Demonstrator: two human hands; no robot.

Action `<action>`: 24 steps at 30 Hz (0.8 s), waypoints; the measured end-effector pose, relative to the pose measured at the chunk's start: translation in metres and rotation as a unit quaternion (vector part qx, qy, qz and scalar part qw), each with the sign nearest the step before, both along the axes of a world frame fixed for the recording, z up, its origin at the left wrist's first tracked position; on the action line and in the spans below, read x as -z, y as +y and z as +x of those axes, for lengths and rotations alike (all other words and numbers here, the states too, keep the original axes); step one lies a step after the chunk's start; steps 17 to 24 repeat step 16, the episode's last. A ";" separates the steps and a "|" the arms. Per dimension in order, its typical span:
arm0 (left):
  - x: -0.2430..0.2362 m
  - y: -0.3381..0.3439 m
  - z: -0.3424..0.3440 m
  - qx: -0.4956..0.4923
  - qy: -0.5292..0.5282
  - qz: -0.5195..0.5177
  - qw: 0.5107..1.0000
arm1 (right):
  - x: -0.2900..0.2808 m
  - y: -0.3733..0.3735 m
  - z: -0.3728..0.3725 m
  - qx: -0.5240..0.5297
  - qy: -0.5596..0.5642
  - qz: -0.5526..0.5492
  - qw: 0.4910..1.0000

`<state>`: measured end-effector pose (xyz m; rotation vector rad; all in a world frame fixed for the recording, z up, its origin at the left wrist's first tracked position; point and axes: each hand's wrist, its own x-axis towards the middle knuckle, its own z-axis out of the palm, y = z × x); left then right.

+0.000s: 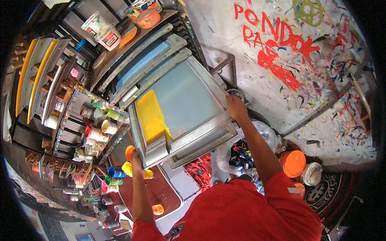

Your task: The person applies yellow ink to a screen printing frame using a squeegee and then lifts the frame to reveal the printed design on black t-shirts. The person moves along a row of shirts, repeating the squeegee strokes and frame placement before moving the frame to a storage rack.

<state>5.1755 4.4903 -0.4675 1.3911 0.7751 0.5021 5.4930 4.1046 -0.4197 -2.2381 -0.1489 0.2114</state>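
A screen printing frame (220, 116) with grey metal edges is held tilted before me, between both hands. A thick band of yellow ink (149, 114) lies along the left of its pale mesh (189, 94). Across the near end of the ink rests a squeegee (157, 152) with a metal holder. My left hand (137, 161) grips the frame's near left corner, its fingers partly hidden. Round the right edge my right hand (236, 107) is closed. Under the held frame part of another frame (201, 150) shows.
More screens (140, 60) stand stacked beyond, below a shelf with white tubs (100, 32) and an orange bowl (148, 18). Ink jars (96, 133) crowd racks at left. A brown table (169, 190) stands near. At right are a cloth-filled plastic bag (261, 130) and an orange bucket (292, 163).
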 end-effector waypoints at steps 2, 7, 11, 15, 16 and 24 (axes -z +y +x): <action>0.014 0.031 -0.014 0.032 -0.006 -0.046 0.998 | -0.014 0.013 0.000 -0.024 0.021 0.037 0.999; 0.037 0.057 -0.012 0.041 -0.020 -0.117 0.992 | -0.006 0.011 0.002 -0.052 0.046 0.007 0.998; 0.010 0.030 -0.005 0.010 -0.002 -0.133 0.991 | 0.034 0.005 0.007 -0.040 -0.009 0.095 0.995; -0.043 -0.001 0.024 0.022 0.063 -0.081 0.994 | 0.050 -0.008 0.016 -0.052 -0.022 0.222 0.973; -0.047 -0.001 0.026 0.030 0.074 -0.076 0.994 | 0.036 0.000 0.015 -0.042 0.059 0.230 0.971; -0.047 -0.001 0.026 0.030 0.074 -0.076 0.994 | 0.036 0.000 0.015 -0.042 0.059 0.230 0.971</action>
